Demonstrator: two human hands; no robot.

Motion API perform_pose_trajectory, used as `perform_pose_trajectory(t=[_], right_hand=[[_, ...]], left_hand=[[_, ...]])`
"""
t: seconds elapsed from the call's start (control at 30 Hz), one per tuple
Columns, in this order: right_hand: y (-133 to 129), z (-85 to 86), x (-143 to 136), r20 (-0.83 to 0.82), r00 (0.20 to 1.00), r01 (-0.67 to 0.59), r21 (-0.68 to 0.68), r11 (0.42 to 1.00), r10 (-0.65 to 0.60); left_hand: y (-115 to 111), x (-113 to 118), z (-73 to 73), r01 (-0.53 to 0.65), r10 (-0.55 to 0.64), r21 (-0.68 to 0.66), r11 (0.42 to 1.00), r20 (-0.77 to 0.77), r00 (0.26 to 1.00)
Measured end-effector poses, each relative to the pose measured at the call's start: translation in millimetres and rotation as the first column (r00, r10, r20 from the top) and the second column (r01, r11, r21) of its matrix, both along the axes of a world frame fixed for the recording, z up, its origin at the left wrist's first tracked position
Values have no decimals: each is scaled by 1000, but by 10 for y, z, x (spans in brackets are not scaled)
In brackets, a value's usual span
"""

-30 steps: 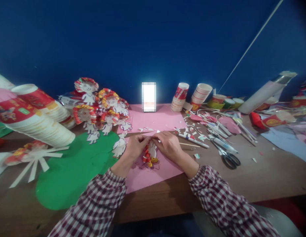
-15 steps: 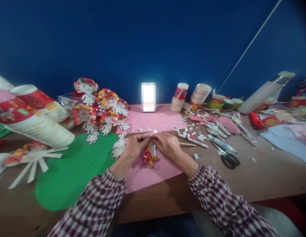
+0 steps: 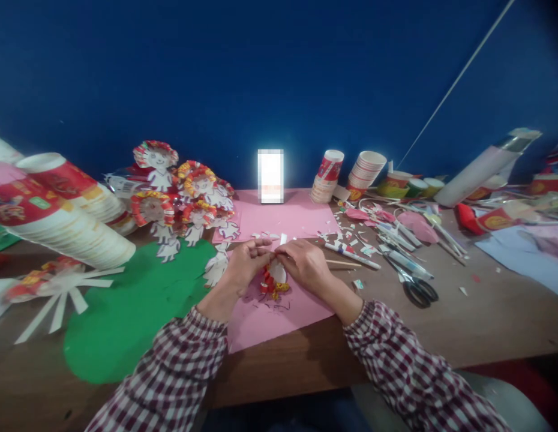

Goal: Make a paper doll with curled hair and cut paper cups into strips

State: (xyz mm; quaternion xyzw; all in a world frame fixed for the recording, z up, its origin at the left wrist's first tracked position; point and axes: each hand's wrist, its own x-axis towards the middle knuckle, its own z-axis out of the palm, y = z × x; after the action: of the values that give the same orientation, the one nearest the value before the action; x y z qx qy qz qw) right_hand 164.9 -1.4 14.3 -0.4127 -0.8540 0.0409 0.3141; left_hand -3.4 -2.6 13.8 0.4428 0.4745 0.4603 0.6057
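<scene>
Over a pink sheet (image 3: 256, 327), both my hands meet at a cut paper cup (image 3: 279, 273) with curled red and yellow strips and a white base. My left hand (image 3: 245, 264) pinches its far left edge between thumb and fingers. Closed on the far right side is my right hand (image 3: 308, 264), with a white strip (image 3: 284, 238) sticking up beside its fingertips. My fingers hide the top of the cup. Just left of my left hand lies a white paper figure (image 3: 217, 267), drawn and cut out.
Finished paper dolls (image 3: 189, 186) with curled red and yellow rims stand at the back left. Stacked paper cups (image 3: 76, 231) lean at the left by a green sheet (image 3: 139, 312). Black-handled scissors (image 3: 418, 291), a marker (image 3: 353, 255) and paper scraps lie right.
The fingers of my left hand have lifted and spread slightly, while the thumb stays at the cup. My right hand has barely shifted.
</scene>
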Motion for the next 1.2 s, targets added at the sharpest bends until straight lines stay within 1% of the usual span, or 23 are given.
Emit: perform_pose_trajectory(t=[0.13, 0.3, 0.37, 0.5, 0.6, 0.77, 0.93, 1.03, 1.2], right_hand=[[-15, 15, -12, -20, 999, 25, -2, 1000, -25], [-37, 27, -10, -89, 995, 34, 2, 999, -33], [-37, 20, -8, -104, 994, 26, 2, 1000, -26], [-30, 13, -7, -104, 993, 56, -6, 998, -56], [-29, 24, -4, -105, 992, 70, -11, 997, -71], [-31, 38, 7, -89, 994, 65, -27, 998, -67], [-26, 24, 12, -78, 995, 62, -13, 998, -62], [-25, 26, 9, -77, 995, 65, -6, 998, -65], [-33, 35, 8, -87, 995, 54, -18, 998, -56]], left_hand=[[-11, 23, 4, -5, 5, 7, 1000, 1, 1000], [-11, 36, -11, 26, -27, 32, 999, 18, 999], [-7, 34, -34, 43, -42, 59, 997, -18, 999], [-1, 31, -86, 98, -79, 123, 988, -153, 985], [1, 30, -96, 130, -102, 126, 983, -208, 973], [4, 25, -81, 90, -62, 124, 988, -211, 975], [-2, 21, -73, 80, -56, 116, 990, -195, 979], [-4, 16, -76, 87, -59, 127, 988, -214, 975], [-3, 12, -73, 62, -23, 139, 988, -266, 964]])
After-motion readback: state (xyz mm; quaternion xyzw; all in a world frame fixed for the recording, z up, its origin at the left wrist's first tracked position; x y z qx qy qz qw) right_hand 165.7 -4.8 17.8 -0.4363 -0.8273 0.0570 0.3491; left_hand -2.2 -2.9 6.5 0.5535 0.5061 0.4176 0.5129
